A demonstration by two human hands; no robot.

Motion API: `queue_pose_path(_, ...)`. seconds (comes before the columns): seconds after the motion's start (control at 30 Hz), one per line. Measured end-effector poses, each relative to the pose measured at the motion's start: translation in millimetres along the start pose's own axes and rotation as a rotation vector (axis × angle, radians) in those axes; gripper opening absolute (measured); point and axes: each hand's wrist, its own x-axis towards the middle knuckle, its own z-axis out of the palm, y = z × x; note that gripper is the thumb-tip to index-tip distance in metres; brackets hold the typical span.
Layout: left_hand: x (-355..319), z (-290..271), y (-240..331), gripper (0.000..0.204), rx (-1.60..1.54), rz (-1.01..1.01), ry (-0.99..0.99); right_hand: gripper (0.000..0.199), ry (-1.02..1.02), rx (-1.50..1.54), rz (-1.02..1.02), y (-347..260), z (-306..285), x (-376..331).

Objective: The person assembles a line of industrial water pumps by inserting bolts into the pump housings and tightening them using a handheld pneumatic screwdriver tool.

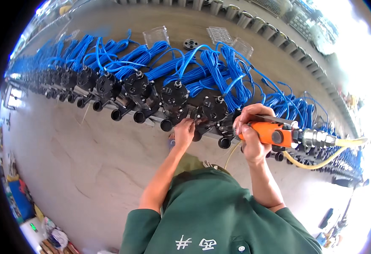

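Observation:
My right hand [253,131] is wrapped around an orange air-powered driver [268,134], with a metal fitting and a yellow hose [350,143] at its rear end. The tool points left toward a black pump [214,109] standing in a long row. Against the lower part of that pump, my left hand [185,131] has its fingertips pinched together; whatever sits between them is hidden. Just left stands another black pump [174,98], with a round open outlet [166,125] facing me. From the pump tops run blue cables [202,63], lying in bundles behind the row.
Several more black pumps [105,86] line the bench edge to the left, and others continue right. Clear plastic trays [156,36] and a round black part [190,44] lie on the bench beyond the cables. Metal cylinders [269,31] form a far row. A blue bin [19,201] stands at lower left.

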Motion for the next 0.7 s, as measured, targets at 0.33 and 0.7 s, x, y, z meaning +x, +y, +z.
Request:
queue_pose_path(0.33,-14.2,0.8,-8.0,0.013,-0.024,-0.057,0.082,0.031,-0.259,-0.077,0.142,98.4,31.3,26.4)
queue_pose_path(0.7,-11.3,-0.6,-14.6,0.018,0.035,0.029,0.022,0.029,-0.267,-0.069,0.125,114.3,34.6,33.1)
